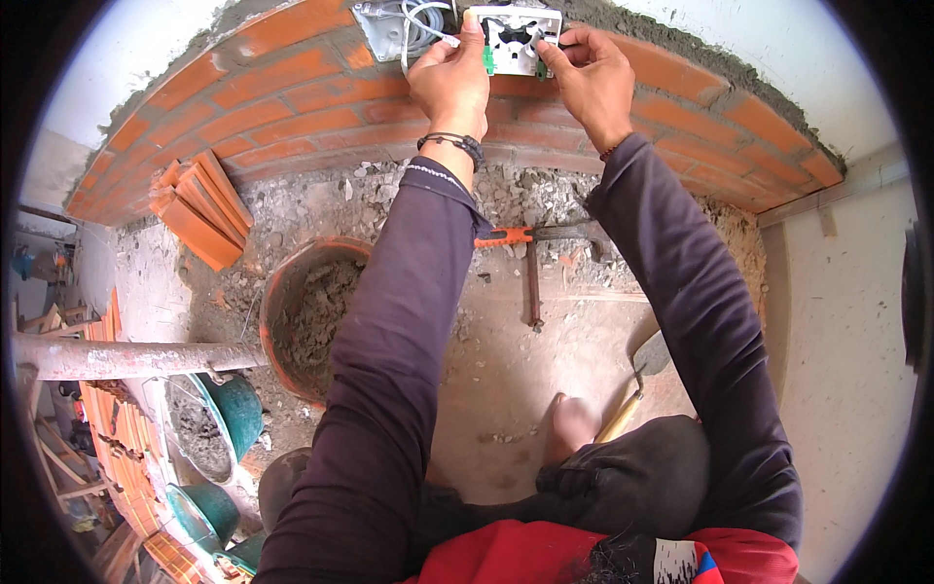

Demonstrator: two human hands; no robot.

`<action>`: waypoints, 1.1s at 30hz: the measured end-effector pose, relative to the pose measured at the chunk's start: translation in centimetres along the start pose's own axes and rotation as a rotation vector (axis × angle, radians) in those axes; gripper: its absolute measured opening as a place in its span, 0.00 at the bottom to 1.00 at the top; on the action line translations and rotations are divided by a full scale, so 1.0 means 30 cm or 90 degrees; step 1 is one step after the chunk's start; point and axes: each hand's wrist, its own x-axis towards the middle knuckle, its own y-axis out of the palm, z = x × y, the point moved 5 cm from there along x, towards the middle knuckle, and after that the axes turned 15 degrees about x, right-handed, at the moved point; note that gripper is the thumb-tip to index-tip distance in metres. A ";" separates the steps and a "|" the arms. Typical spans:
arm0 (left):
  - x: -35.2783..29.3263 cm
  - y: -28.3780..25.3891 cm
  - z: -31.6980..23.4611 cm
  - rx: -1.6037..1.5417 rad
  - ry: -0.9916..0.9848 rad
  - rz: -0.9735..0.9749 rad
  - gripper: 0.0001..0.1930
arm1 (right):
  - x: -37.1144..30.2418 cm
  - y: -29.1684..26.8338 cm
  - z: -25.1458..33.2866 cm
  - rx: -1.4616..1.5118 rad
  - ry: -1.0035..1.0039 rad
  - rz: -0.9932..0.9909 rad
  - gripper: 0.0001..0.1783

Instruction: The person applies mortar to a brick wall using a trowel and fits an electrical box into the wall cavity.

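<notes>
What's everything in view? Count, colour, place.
Frame: one, white, top centre
Wall box: one, grey, left of frame
Cable: one, grey, at box
Brick wall: one, orange, top
Loose bricks: several, orange, upper left
Bucket: one, orange, centre left
Other buckets: at least two, teal, lower left
Hand tool: one, orange-handled, centre
Bar: one, brown, centre
Trowel: one, yellow-handled, lower right
Pole: one, whitish, left
Foot: one, bare, lower centre
Sleeves: two, dark, centre
Left hand, right hand: one each, on frame

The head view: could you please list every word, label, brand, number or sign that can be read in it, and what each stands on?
No text can be read.
White frame: any markings are too small to read.
White patch on the red shirt: black marks, not readable as words.
</notes>
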 end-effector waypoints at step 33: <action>-0.108 0.072 -0.039 -0.288 -0.130 0.003 0.34 | 0.006 -0.001 0.004 -0.002 0.034 -0.012 0.19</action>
